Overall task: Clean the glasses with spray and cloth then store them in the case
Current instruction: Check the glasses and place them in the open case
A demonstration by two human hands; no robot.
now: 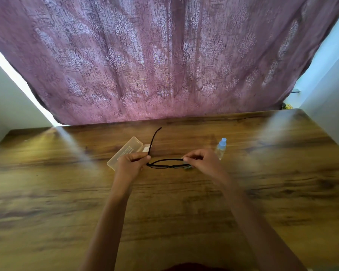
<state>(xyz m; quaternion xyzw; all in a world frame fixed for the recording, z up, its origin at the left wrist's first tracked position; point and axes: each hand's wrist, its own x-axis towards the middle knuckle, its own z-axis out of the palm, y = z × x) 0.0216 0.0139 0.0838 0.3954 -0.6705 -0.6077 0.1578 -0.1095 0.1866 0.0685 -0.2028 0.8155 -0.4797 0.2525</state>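
No wording can be read anywhere. Faint lines of print are seen on the lid of the translucent case (125,151), but they are too blurred to be made out. A small white label (146,148) is seen at the case's right end, and nothing on it can be deciphered.

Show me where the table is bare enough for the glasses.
Bare wood left of the case, right of the spray bottle, and across the near table beside the forearms. Crowded: the middle, where left hand and right hand hold the glasses.
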